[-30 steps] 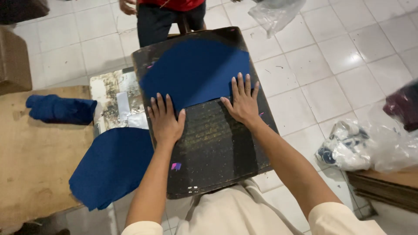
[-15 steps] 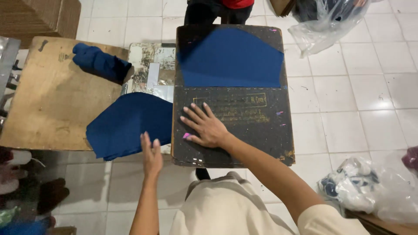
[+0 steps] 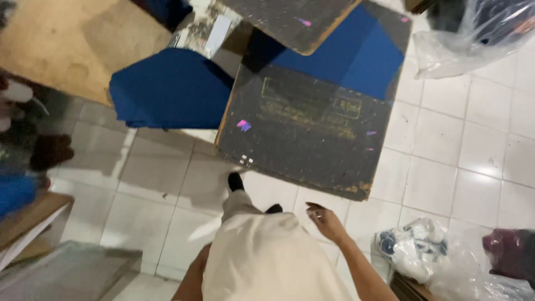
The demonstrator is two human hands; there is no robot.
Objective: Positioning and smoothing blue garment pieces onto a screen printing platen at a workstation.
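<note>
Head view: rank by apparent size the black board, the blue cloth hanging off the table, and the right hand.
1. black board, largest.
2. blue cloth, clearly smaller than the board.
3. right hand, smallest, though it sits nearer the camera.

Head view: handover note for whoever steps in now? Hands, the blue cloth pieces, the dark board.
Right hand: open, empty, below the dark board, touching nothing.
Left hand: out of view.
One blue cloth lies flat on the far part of the board, its top edge under a second dark panel.
Another blue cloth piece lies left of the board, draped off the wooden table.
Done: one cloth on the board. Left: the other piece is off it, and no hand is on either.
</note>
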